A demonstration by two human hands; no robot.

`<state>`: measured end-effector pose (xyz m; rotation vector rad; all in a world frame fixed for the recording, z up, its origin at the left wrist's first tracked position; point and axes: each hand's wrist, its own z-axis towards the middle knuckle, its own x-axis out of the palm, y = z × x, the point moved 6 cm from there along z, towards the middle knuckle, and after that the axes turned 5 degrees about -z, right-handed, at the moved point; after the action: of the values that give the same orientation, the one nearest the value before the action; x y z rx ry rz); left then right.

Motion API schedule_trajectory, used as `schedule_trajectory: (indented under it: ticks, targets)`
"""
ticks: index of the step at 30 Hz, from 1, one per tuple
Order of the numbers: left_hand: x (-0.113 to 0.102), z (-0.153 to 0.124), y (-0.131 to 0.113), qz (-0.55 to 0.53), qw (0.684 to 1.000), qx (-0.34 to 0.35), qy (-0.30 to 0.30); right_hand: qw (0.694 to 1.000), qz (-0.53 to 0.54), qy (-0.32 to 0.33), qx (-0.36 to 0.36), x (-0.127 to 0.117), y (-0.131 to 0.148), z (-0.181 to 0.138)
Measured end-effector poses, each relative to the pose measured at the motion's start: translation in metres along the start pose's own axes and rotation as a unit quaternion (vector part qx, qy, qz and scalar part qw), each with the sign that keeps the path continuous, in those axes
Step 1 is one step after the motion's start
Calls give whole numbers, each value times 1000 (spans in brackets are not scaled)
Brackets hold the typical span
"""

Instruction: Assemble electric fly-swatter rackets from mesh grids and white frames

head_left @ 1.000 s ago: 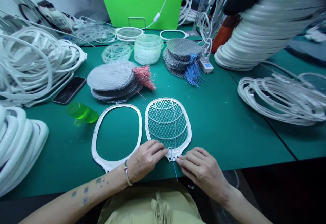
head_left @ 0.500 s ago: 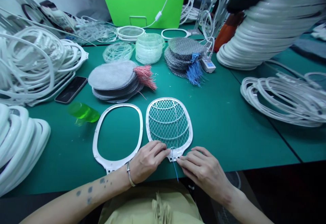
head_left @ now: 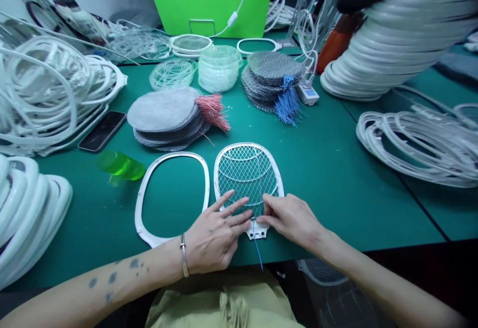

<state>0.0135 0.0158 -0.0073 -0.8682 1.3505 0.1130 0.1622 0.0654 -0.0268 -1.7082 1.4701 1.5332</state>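
A white racket-shaped frame (head_left: 280, 181) with a white grid and metal mesh (head_left: 244, 173) inside lies flat before me. From its tabbed lower end a thin blue wire (head_left: 259, 254) runs toward the table's edge. My left hand (head_left: 218, 233) rests palm down with fingers spread over the frame's lower left part. Across the lower right rim, my right hand (head_left: 293, 218) is closed, its fingers curled and the thumb touching near the bottom of the mesh; what it pinches is hidden. Left of this stands a second white frame (head_left: 141, 203), without mesh, partly under my left forearm.
Mesh stacks with red wires (head_left: 164, 111) and blue wires (head_left: 274, 69) lie beyond the frames. A green bottle-like object (head_left: 121, 165) and a phone (head_left: 102, 131) are at left. White frame piles (head_left: 41, 94) flank the table, with a tall stack (head_left: 403, 34) at right.
My left hand has opened from a pinch and spread its fingers over the mesh. My right hand has moved up from the bottom tab onto the lower right rim and curled.
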Motion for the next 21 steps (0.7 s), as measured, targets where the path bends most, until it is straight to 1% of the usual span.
schedule_trajectory:
  ticks: [2, 5, 7, 8, 9, 11, 12, 13, 14, 16, 18, 20, 21]
  targets:
    - [1, 2, 3, -27, 1000, -7, 11, 1000, -12, 3, -11, -1, 0, 5]
    - [-2, 2, 7, -67, 998, -6, 20, 999, -27, -10, -19, -1, 2, 0]
    - [-8, -1, 14, -89, 996, 4, 15, 998, -45, -46, -12, -1, -1, -6]
    - [-13, -4, 22, -84, 996, -7, -4, 995, -56, -82, -9, -2, -4, -8]
    - [-19, -6, 33, -64, 997, -33, -33, 990, -70, -124, -10, -4, -7, -10]
    - [-31, -15, 60, 7, 989, -110, -97, 975, -102, -193, -31, -5, -12, -10]
    - [-34, -18, 71, 41, 983, -140, -112, 971, -116, -203, -49, -4, -14, -10]
    - [-33, -20, 79, 66, 979, -155, -112, 970, -128, -195, -64, -1, -16, -9]
    - [-29, -20, 82, 79, 979, -155, -102, 972, -138, -177, -73, 3, -20, -9]
    - [-16, -13, 79, 87, 983, -138, -87, 975, -153, -143, -79, 12, -34, -16]
    - [-1, 4, 65, 86, 985, -112, -95, 972, -178, -130, -87, 21, -58, -32]
    - [11, 25, 45, 79, 990, -68, -98, 961, -215, -149, -84, 30, -94, -53]
    - [13, 32, 37, 76, 992, -43, -95, 955, -228, -178, -69, 30, -116, -63]
